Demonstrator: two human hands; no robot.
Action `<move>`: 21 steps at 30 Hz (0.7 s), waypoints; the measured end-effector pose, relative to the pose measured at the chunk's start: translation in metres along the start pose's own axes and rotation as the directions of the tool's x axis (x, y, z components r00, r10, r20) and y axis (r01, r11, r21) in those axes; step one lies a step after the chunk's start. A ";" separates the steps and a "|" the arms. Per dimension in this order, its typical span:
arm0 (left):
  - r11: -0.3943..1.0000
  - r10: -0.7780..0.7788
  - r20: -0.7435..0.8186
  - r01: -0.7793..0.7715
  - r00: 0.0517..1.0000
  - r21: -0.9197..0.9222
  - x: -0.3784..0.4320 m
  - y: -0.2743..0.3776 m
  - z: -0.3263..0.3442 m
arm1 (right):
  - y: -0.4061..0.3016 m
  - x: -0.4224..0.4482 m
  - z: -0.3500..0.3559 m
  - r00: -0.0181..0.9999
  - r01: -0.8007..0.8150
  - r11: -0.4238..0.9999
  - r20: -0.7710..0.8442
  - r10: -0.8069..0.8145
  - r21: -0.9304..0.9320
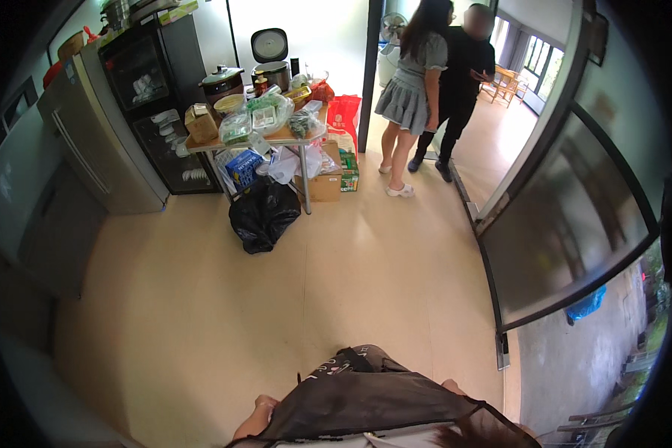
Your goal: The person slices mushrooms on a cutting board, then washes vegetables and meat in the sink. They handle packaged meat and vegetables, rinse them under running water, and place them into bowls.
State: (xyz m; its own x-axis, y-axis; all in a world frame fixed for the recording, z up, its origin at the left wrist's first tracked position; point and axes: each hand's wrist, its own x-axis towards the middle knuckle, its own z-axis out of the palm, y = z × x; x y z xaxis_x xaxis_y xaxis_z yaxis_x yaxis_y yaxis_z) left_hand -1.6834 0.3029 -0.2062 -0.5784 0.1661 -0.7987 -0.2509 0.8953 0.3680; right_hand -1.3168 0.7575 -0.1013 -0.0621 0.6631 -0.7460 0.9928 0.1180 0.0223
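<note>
At the bottom of the head view, my left hand (266, 404) hangs at the left side of the dark apron (364, 397) I wear. Only part of my right hand (453, 386) shows at the apron's other side. Both hands are partly hidden, so whether they grip the cloth or anything else does not show. Pale floor (291, 297) spreads out before me. Beyond it stands a folding table (201, 147) loaded with plastic bags of greens (264, 115), a lidded pot (222, 81) and a rice cooker (271, 73) with its lid raised.
A black garbage bag (263, 213) and a cardboard box (322, 182) sit by the table. Left of it are a glass-door cabinet (151, 112) and a steel refrigerator (89, 129). Two people (420, 73) (467, 73) stand at the doorway. A framed glass door (571, 224) is on the right.
</note>
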 end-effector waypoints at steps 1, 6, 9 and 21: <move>0.996 -0.070 -0.002 0.070 0.998 -0.047 0.012 -0.001 -0.011 | -0.022 0.020 -0.019 0.996 0.065 0.987 0.073 -0.055 -0.146; 0.935 -0.247 -0.023 0.232 0.969 -0.270 0.084 0.028 -0.056 | -0.203 0.145 -0.091 0.950 0.278 0.852 -0.006 -0.314 -0.444; 0.901 -0.295 -0.025 0.269 0.955 -0.341 0.141 0.047 -0.080 | -0.353 0.193 -0.127 0.825 0.414 0.839 -0.243 -0.509 -0.352; 0.844 -0.030 -0.308 -0.141 0.951 -0.518 0.372 0.288 -0.374 | -0.844 0.118 -0.289 0.472 0.881 0.431 -0.399 -0.786 0.194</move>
State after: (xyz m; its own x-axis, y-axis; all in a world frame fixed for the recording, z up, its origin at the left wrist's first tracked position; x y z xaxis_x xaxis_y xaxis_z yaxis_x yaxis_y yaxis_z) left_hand -2.2612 0.4680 -0.2189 -0.7816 0.0036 -0.6238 -0.5322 0.5180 0.6697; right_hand -2.1915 0.9494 -0.0156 -0.8506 0.5154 -0.1040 0.3932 0.4922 -0.7766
